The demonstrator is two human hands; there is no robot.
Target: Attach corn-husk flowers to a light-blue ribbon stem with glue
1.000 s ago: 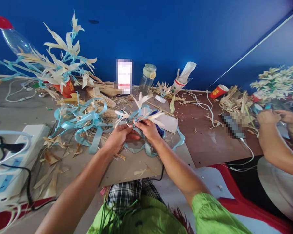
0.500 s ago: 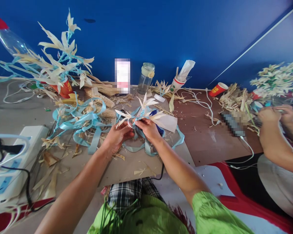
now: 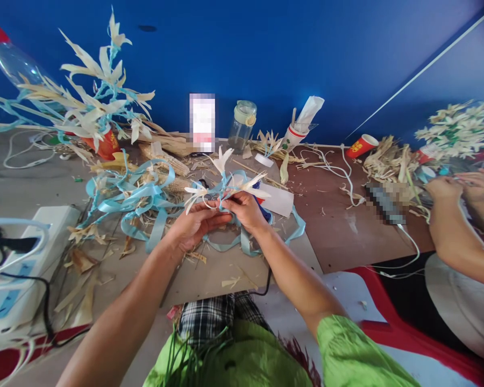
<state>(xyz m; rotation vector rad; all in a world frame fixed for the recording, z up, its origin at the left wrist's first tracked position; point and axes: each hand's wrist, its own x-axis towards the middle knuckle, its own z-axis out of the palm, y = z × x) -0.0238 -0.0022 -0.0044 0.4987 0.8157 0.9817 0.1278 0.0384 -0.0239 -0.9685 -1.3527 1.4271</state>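
Observation:
Both my hands meet over the middle of the table on a small sprig of pale corn-husk flowers (image 3: 221,183) bound with light blue ribbon. My left hand (image 3: 193,226) cups the sprig's stem from below, fingers curled round it. My right hand (image 3: 246,210) pinches the stem and the ribbon just beside the left fingers. A loop of the blue ribbon (image 3: 242,244) trails from the sprig onto the table under my hands. White husk petals stick out above and to both sides of my fingers.
A heap of blue ribbon (image 3: 133,199) and corn cobs lies left of my hands, with a tall husk-flower branch (image 3: 92,102) behind. A power strip (image 3: 20,269) sits at the left. A glass jar (image 3: 242,126), paper cups and husk scraps line the back. Another person's hands (image 3: 460,188) work at the right.
The sprig has turned and shifted slightly left in my fingers, and my left hand now reaches further under it. The other person's hands have moved a little to the right.

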